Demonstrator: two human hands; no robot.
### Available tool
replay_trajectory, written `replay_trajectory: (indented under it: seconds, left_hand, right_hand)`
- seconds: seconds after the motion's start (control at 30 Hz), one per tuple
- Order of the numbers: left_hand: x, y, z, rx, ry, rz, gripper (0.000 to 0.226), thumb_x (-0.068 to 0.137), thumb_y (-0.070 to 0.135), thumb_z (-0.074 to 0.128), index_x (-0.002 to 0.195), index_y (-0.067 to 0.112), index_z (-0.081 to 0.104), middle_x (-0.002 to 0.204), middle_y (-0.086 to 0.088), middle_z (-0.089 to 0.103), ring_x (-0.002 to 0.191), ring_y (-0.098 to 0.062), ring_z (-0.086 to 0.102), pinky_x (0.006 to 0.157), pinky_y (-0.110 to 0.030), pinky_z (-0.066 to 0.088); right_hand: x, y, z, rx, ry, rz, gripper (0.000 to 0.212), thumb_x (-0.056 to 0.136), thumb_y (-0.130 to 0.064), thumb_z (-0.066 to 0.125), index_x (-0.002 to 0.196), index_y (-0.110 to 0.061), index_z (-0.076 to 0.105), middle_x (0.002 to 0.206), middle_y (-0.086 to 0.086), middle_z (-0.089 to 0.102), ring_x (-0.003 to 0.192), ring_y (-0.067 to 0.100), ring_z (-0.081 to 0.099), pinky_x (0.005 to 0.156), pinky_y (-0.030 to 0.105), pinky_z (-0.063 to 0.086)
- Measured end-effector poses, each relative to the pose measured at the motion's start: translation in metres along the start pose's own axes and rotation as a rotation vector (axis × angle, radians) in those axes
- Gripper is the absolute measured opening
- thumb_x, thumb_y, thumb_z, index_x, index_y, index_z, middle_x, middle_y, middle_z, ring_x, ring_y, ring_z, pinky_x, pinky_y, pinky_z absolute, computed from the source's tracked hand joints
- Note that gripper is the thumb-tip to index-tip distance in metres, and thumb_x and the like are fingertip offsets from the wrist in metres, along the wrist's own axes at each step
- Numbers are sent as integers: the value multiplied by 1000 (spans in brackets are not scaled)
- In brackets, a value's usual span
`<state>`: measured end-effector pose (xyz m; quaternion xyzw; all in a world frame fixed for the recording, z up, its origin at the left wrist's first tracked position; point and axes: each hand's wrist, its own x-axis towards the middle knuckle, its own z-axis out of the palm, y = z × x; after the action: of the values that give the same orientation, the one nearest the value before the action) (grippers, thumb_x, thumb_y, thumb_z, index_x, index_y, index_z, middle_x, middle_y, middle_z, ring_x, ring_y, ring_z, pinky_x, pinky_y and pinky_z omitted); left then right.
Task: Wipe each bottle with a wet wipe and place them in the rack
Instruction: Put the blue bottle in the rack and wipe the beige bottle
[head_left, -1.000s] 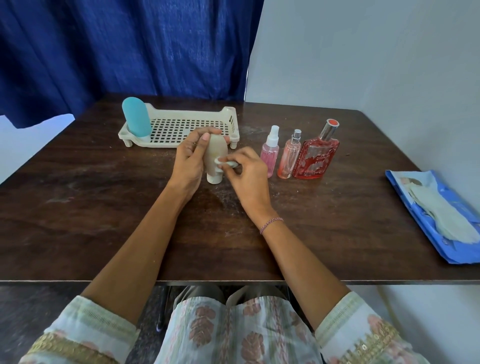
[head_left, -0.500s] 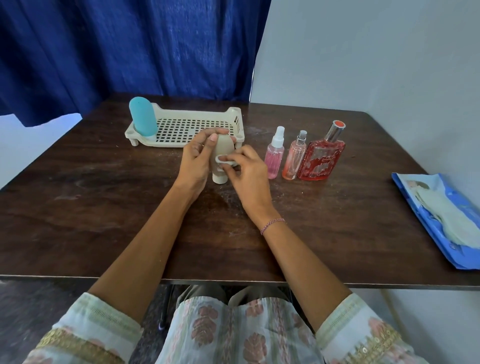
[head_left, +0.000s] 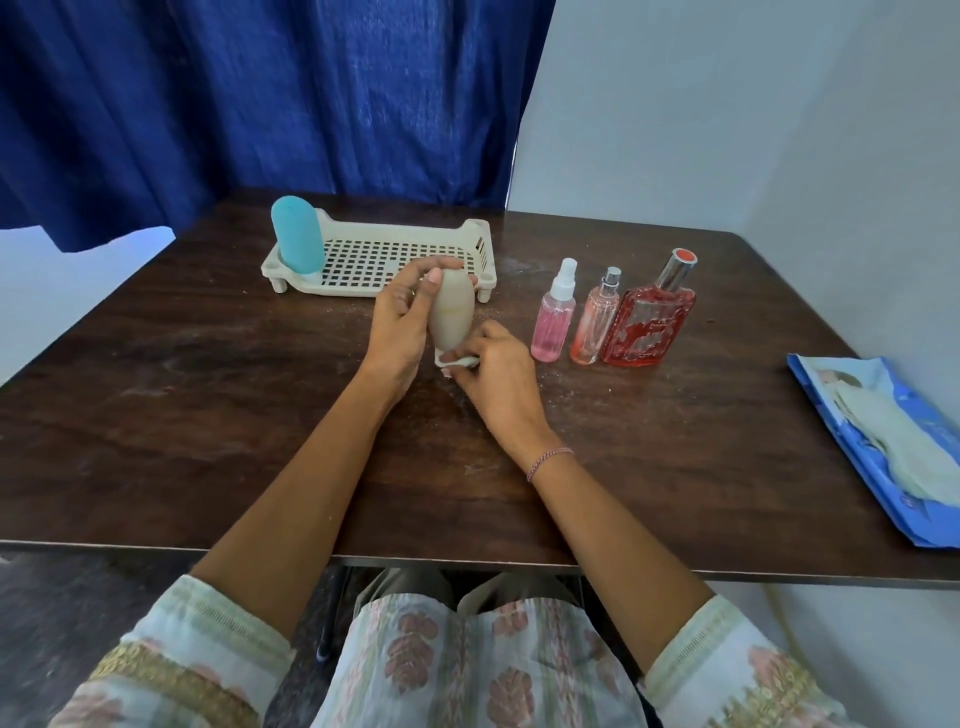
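Note:
My left hand (head_left: 397, 325) grips a beige oval bottle (head_left: 452, 312) standing cap-down on the table, just in front of the cream rack (head_left: 374, 260). My right hand (head_left: 496, 371) pinches a small folded white wet wipe (head_left: 456, 360) against the bottle's bottom end. A teal bottle (head_left: 297, 235) stands in the rack's left corner. To the right stand a pink spray bottle (head_left: 554, 317), a slim peach spray bottle (head_left: 595, 322) and a red square perfume bottle (head_left: 649, 317) in a row.
A blue pack of wet wipes (head_left: 883, 441) lies at the table's right edge, with a wipe pulled out on top. A blue curtain hangs behind the table and a pale wall runs along the right. The dark wooden table (head_left: 182, 415) shows dusty marks.
My right hand has slid the wipe down from the bottle's middle to its bottom end. My left hand keeps holding the bottle.

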<state>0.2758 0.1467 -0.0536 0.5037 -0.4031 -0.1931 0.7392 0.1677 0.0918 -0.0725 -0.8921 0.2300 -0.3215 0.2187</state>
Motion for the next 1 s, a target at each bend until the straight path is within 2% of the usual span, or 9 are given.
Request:
replay_trajectory:
  seconds: [0.07, 0.17, 0.27, 0.33, 0.4, 0.63, 0.77, 0.9, 1.0]
  left_hand:
    - [0, -1, 0, 13, -3, 10, 21, 101, 18, 41, 106, 13, 61, 111, -21, 65, 105, -30, 62, 92, -52, 51]
    - [0, -1, 2, 27, -34, 17, 22, 102, 14, 38, 106, 9, 59, 106, -16, 67, 102, -24, 64, 90, -37, 53]
    - [2, -3, 0, 56, -53, 33, 23, 102, 14, 37, 104, 9, 59, 107, -11, 64, 101, -17, 61, 92, -32, 49]
    - [3, -3, -3, 48, -46, 31, 23, 102, 14, 37, 101, 12, 60, 102, 2, 63, 95, -8, 57, 87, -27, 47]
    - [2, -2, -4, 70, -24, 34, 23, 102, 13, 37, 99, 16, 60, 100, 7, 60, 94, -2, 55, 85, -22, 46]
    - [4, -3, -5, 248, 40, 106, 25, 100, 17, 41, 97, 29, 63, 102, 11, 54, 107, -14, 47, 95, -22, 38]
    - [4, -4, -9, 310, 43, 129, 23, 99, 18, 43, 105, 23, 64, 108, 2, 57, 104, -3, 48, 92, -13, 38]
    - [4, -8, -13, 403, 8, 151, 27, 99, 22, 45, 117, 23, 64, 114, -16, 55, 106, -15, 47, 91, -14, 38]
    - [3, -9, -12, 434, -24, 124, 30, 98, 27, 50, 126, 24, 60, 111, -13, 44, 103, -12, 45, 88, -16, 43]
  right_hand:
    - [3, 2, -5, 90, 60, 78, 16, 75, -6, 74, 89, -11, 75, 91, 1, 60, 81, 13, 58, 77, 19, 47]
    - [7, 1, -17, 239, 290, 62, 15, 76, -2, 72, 90, -9, 73, 91, 0, 60, 79, 2, 55, 73, 5, 43]
    - [10, -1, -21, 323, 423, -1, 16, 80, -3, 70, 95, -8, 72, 97, -2, 62, 91, 4, 59, 82, 17, 51]
    - [12, -2, -20, 338, 409, -53, 16, 80, -2, 69, 96, -6, 72, 99, 0, 65, 95, 7, 62, 84, 24, 54]
    - [13, 0, -19, 331, 371, -70, 17, 78, -1, 70, 95, -5, 72, 99, 3, 67, 95, 8, 63, 84, 22, 53]
    - [11, 15, -14, 275, 154, 11, 17, 72, -2, 76, 86, -11, 75, 86, -1, 67, 77, 4, 60, 74, 11, 49]
    - [10, 17, -8, 177, 33, -11, 15, 70, -3, 77, 82, -11, 75, 83, 0, 67, 74, 4, 57, 72, 4, 42]
    - [9, 16, -6, 149, 31, -31, 14, 71, -4, 77, 84, -9, 74, 85, 2, 66, 77, 9, 60, 74, 14, 47]
    - [9, 13, -7, 132, 62, -73, 14, 73, -3, 75, 86, -8, 74, 86, 5, 67, 79, 12, 61, 75, 18, 48]
